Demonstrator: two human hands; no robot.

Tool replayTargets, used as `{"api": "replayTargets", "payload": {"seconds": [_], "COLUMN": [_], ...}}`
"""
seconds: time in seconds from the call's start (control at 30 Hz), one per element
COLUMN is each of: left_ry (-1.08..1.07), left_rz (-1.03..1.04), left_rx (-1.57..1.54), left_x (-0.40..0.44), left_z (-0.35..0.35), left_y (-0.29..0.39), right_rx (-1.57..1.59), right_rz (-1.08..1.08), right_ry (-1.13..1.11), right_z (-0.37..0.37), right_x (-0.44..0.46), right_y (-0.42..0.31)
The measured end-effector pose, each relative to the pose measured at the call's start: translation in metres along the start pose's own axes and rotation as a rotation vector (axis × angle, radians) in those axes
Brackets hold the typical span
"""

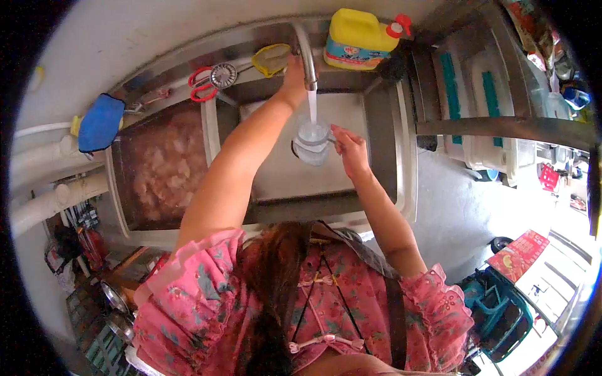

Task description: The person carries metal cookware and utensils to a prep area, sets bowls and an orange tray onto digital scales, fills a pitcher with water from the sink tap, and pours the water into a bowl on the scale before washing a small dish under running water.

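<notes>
My right hand (350, 148) is closed on the handle of a clear cup (313, 150), holding it over the right sink basin (269, 178). Water runs from the metal faucet (305, 53) into the cup. My left hand (293, 78) reaches up beside the faucet, near its base at the back of the sink. The spout partly covers that hand, and its fingers cannot be made out clearly. Pale pieces that look like raw meat (166, 169) lie in reddish water in the left basin (116, 191).
On the back ledge are red-handled scissors (202, 84), a round metal strainer (223, 76), a yellow-rimmed item (271, 59) and a yellow jug (357, 39) with a red cap. A blue cloth item (102, 122) hangs at left. A metal rack (476, 127) stands at right.
</notes>
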State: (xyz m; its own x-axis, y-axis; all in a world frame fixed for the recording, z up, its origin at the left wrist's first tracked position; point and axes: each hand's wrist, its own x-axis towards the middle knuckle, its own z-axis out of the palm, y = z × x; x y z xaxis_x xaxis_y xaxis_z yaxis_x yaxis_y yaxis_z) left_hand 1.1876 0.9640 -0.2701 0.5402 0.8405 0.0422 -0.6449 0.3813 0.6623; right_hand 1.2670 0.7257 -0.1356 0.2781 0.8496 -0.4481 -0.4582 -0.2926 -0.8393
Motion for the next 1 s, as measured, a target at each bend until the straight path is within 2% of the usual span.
{"api": "replayTargets", "payload": {"seconds": [0.07, 0.17, 0.47, 0.6, 0.73, 0.83, 0.9, 0.93, 1.0], "left_ry": [0.078, 0.167, 0.207, 0.088, -0.133, -0.166, 0.022, 0.236, 0.497], "left_rz": [-0.075, -0.150, -0.206, -0.193, -0.095, -0.061, -0.327, -0.600, -0.682], "left_rx": [-0.116, -0.121, -0.119, -0.165, -0.176, -0.230, -1.139, -2.015, -3.039], "left_x": [0.001, 0.001, 0.007, 0.006, 0.002, 0.002, 0.004, -0.001, -0.013], "left_z": [0.004, 0.015, 0.021, 0.020, 0.000, -0.002, 0.005, 0.026, 0.068], "left_y": [0.002, 0.010, 0.014, 0.016, 0.005, 0.000, 0.004, 0.022, 0.049], "right_rx": [0.002, 0.005, 0.018, 0.003, -0.002, 0.002, -0.009, -0.022, -0.032], "right_rz": [-0.003, -0.008, -0.026, -0.020, -0.015, -0.018, -0.020, -0.018, -0.020], "right_ry": [-0.004, -0.002, -0.004, 0.004, 0.002, -0.007, -0.006, -0.005, -0.006], "right_z": [-0.001, 0.000, -0.004, -0.005, -0.006, -0.005, -0.005, -0.006, -0.007], "right_x": [0.001, 0.001, 0.005, 0.007, 0.007, 0.006, 0.007, 0.008, 0.008], "right_y": [0.002, 0.000, 0.006, 0.008, 0.008, 0.007, 0.006, 0.006, 0.007]}}
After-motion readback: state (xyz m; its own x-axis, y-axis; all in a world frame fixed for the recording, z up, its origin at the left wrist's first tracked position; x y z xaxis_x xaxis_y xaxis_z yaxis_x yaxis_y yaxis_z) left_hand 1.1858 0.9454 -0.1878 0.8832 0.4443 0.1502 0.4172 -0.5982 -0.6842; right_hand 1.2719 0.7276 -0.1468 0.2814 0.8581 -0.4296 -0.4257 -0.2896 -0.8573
